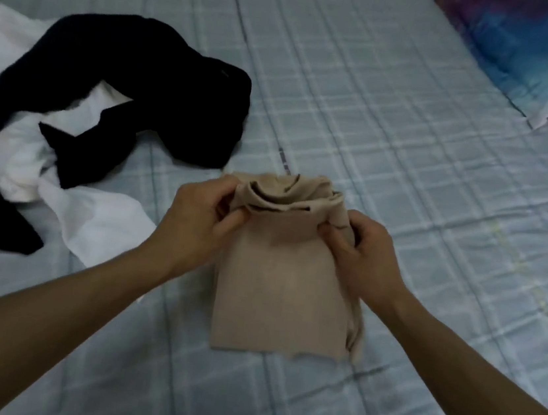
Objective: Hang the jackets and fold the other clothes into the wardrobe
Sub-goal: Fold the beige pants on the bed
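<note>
Here's the beige garment (278,276), folded into a narrow rectangle on the bed (410,155), far end bunched up, while off to the left the black garment (162,90) sprawls crumpled across the white garment (98,220).

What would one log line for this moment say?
step: folding beige garment | left hand: pinches its top edge | right hand: pinches its top edge | waiting: black garment, white garment on bed
</note>
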Tool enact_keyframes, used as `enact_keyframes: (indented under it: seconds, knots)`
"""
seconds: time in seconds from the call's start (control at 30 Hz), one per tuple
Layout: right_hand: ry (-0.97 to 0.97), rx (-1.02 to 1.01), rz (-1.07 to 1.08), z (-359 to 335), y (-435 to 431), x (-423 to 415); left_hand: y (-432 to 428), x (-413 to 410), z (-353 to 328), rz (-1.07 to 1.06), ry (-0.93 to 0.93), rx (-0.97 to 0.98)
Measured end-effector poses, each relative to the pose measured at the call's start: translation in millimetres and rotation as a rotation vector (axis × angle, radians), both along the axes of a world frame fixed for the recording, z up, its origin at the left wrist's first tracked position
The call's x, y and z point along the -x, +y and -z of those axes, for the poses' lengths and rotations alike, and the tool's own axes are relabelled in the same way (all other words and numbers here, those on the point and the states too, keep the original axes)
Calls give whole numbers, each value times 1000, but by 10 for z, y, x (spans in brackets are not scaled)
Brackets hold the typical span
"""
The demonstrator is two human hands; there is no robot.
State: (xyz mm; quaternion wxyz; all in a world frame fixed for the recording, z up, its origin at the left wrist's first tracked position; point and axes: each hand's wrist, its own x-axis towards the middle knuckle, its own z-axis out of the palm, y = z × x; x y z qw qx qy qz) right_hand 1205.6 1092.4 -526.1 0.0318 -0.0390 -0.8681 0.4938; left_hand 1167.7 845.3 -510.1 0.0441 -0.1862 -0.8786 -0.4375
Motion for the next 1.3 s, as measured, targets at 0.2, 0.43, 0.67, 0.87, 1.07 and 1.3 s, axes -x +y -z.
enact_keyframes:
  seconds: [0.2, 0.43, 0.67, 0.87, 1.07, 1.3]
  knots:
    - [-188, -114, 80, 496, 45, 872, 134, 891, 631, -189, -234, 65]
    - [25, -609, -57, 578, -103, 651, 115, 783, 977, -125, 142, 403]
    - [-14, -790, -500, 973, -121, 406, 173, 793, 1304, 302, 137, 830]
    - [-10, -780, -539, 1058, -60, 501, 164, 790, 1278, 307, 86, 841]
    - [-63, -673, -624, 738, 19, 43, -146, 148, 1031, 595, 95, 568]
    - [28, -771, -609, 789, 268, -552, -218, -302, 1158, 603, 274, 618]
